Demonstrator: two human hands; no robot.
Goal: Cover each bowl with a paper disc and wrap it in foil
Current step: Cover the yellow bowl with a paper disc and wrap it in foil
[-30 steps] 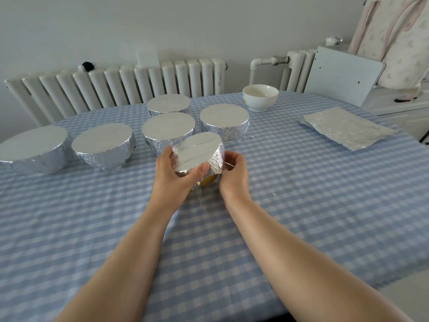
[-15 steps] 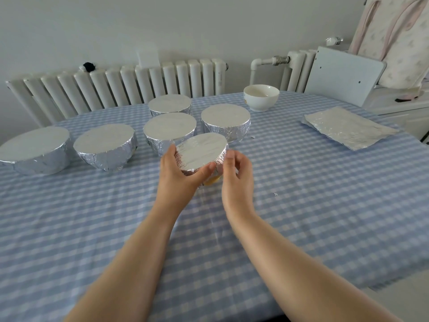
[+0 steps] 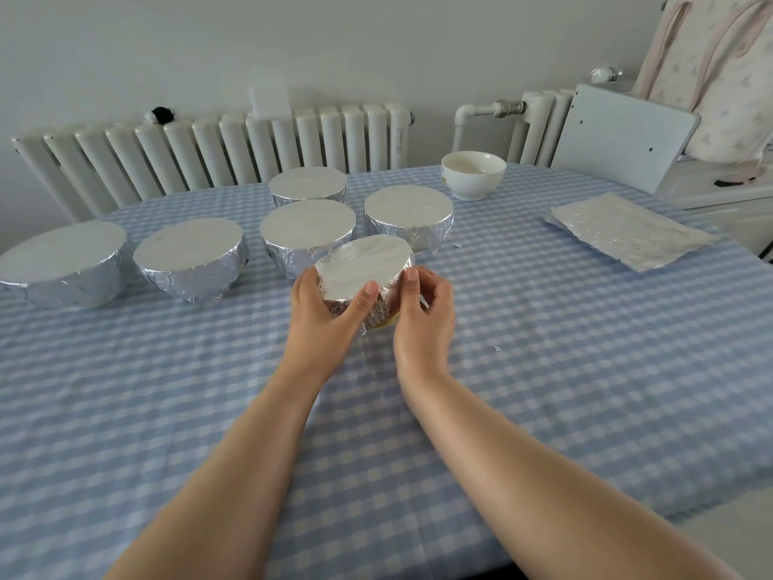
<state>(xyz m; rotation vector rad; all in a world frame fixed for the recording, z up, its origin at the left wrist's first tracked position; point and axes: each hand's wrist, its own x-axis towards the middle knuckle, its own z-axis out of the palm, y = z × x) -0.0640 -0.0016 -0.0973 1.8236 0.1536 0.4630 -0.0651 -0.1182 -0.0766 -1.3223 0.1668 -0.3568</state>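
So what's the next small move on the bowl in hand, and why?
Probably press the loose foil down with the right hand. The left hand grips the tilted foil-wrapped bowl, and a yellow patch shows uncovered at its lower side, unlike the five finished bowls behind.

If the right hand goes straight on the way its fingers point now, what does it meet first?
Probably the foil side of the tilted bowl, which the left hand grips. The right hand is right beside it, its fingers at the foil; whether they touch is unclear.
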